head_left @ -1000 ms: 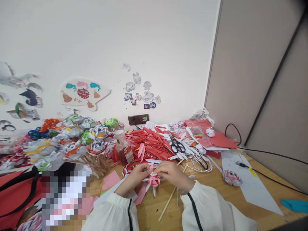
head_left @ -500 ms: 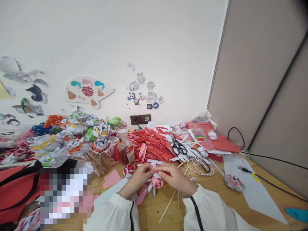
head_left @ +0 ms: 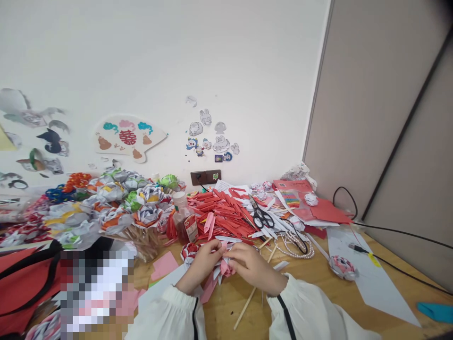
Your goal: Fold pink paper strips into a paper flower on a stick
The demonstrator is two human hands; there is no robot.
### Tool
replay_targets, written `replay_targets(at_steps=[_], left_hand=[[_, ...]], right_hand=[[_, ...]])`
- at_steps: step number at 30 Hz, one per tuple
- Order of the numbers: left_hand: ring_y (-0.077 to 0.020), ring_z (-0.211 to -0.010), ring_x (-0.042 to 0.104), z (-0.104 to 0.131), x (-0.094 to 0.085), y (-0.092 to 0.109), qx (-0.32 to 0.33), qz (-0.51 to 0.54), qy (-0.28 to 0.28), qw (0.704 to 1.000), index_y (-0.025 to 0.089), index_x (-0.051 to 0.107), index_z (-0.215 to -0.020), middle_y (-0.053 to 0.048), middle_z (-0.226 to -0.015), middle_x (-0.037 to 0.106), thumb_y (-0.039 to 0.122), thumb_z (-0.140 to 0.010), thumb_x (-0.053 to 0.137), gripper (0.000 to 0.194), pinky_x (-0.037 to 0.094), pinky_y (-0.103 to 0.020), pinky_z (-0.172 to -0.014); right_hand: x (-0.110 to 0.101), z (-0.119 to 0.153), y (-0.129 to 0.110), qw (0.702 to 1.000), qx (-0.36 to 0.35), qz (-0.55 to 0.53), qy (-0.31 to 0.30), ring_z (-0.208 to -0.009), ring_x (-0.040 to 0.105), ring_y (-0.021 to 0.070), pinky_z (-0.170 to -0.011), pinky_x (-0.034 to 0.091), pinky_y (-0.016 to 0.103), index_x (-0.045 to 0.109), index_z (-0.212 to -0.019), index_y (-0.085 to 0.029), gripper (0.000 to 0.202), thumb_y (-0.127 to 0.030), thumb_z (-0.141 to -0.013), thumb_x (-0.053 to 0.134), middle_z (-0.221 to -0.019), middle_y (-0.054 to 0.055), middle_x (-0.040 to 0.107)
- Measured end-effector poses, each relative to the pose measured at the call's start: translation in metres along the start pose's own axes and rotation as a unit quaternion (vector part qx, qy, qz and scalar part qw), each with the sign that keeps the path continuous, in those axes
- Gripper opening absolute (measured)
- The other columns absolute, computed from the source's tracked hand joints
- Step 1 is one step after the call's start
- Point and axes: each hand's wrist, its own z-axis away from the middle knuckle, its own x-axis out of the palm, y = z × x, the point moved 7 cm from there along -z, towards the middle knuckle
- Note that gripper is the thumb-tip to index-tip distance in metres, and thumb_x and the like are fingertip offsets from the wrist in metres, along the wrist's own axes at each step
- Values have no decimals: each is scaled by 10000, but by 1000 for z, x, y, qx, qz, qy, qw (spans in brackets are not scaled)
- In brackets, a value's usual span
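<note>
A pink and white folded-paper flower (head_left: 227, 268) is between my two hands, above the wooden table. My left hand (head_left: 208, 257) pinches the flower from its left side, fingertips near the upper pink petals. From the right, my right hand (head_left: 246, 262) closes its fingers on the same flower and hides part of it. White paper points stick out below the flower. Just left of my left hand lies a red and white paper flower (head_left: 188, 251). Under the hands a thin wooden stick (head_left: 245, 309) lies slantwise on the table (head_left: 262, 326).
Red folded paper strips (head_left: 222, 212) are heaped behind my hands, with black scissors (head_left: 262, 218) on their right. A glue bottle (head_left: 180, 212) and bunched paper flowers (head_left: 116, 203) stand left. Pearl strings (head_left: 300, 245), a cable (head_left: 389, 269) and another paper flower (head_left: 343, 267) lie right.
My right hand has shifted slightly left and down over the flower, covering more of it. My left hand stays nearly in place. The camera view has moved a little.
</note>
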Motion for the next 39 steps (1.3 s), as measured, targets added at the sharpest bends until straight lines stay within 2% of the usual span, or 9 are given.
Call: replay_targets(at_steps=[5,12,17,20,23,26,32,36,39], left_hand=[[-107,-511,374,0,8,-4,-16,31,-26,999,182,424,-535,57,-515,389,491,-664,483,340,316,-226,-498],[-111,-505,362,0,1,-9,-36,40,18,998,189,409,-468,52,-486,383,457,-620,528,330,287,-230,-490],[-110,-500,371,-1,-2,-9,-39,64,34,997,188,421,-487,51,-497,397,488,-617,533,345,307,-229,-492],[-113,-527,397,0,-5,0,-32,82,39,995,189,424,-544,48,-543,414,533,-644,502,367,342,-231,-527],[-116,-582,423,4,-8,13,-20,97,43,994,186,451,-623,39,-614,445,528,-709,463,353,363,-223,-572],[-114,-595,418,9,-8,24,6,121,43,992,184,470,-649,41,-620,446,496,-746,474,327,365,-212,-578],[-132,-674,502,8,7,23,33,173,-22,984,171,530,-717,13,-706,547,440,-718,575,273,414,-236,-650],[-122,-599,518,8,5,20,22,159,0,987,167,552,-798,25,-654,560,397,-667,635,277,422,-229,-576],[-121,-572,523,10,2,24,24,101,25,994,153,563,-694,20,-615,571,334,-635,657,212,423,-227,-556]], right_hand=[[5,0,1,1000,13,15,1,-851,522,157,-777,400,265,648,-843,-207,148,-145,-822,516,-870,29,599],[9,1,-4,999,25,26,9,-846,506,161,-747,397,269,642,-797,-201,133,-146,-819,523,-842,28,565],[6,1,-2,999,31,14,23,-847,521,171,-750,408,285,646,-905,-219,166,-159,-823,515,-862,40,583],[-15,0,5,993,48,-37,99,-892,540,175,-798,419,298,609,-1017,-215,212,-208,-834,501,-945,53,604],[-39,3,24,963,119,-128,207,-922,563,182,-826,435,311,616,-963,-190,208,-271,-856,456,-965,68,627],[-33,1,41,944,165,-220,180,-869,596,189,-796,466,310,626,-895,-175,200,-328,-795,544,-921,65,649],[-22,0,55,936,189,-236,179,-776,596,177,-718,478,281,619,-847,-160,197,-269,-686,649,-825,42,642],[-17,0,51,938,193,-239,162,-736,586,160,-672,474,255,619,-845,-160,188,-207,-665,645,-781,23,631],[-14,-1,43,950,172,-211,156,-709,581,152,-655,461,248,630,-785,-169,103,-164,-692,588,-743,11,626]])
